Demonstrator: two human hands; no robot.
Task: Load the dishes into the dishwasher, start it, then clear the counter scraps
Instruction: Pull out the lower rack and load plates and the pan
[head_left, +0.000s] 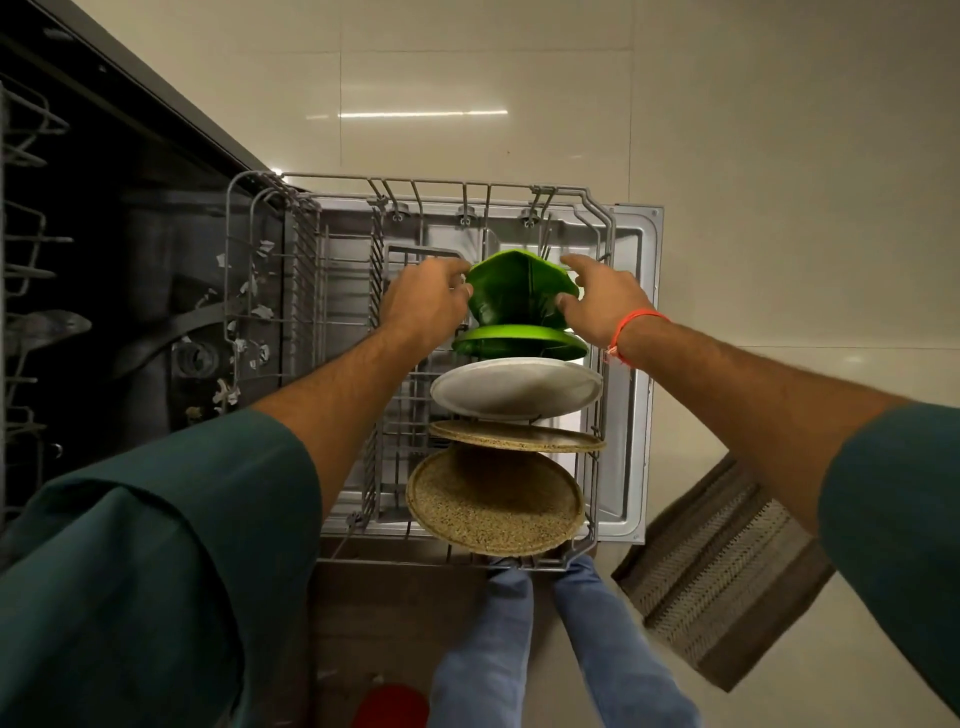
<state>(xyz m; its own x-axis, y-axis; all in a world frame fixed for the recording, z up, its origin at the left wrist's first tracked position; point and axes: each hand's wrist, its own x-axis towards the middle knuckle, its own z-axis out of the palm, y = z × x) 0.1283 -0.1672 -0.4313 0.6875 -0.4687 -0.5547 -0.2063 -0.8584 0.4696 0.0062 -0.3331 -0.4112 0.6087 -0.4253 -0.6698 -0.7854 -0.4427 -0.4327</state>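
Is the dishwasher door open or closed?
Open. The dishwasher door lies flat, and the lower rack is pulled out over it, with plates standing in it.

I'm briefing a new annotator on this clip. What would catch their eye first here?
Both hands, left and right, hold a bright green bowl at the far end of the pulled-out dishwasher rack. Nearer the person stand a green plate, a white plate and two speckled tan plates.

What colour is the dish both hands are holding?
Dark green dish, seen in the head view.
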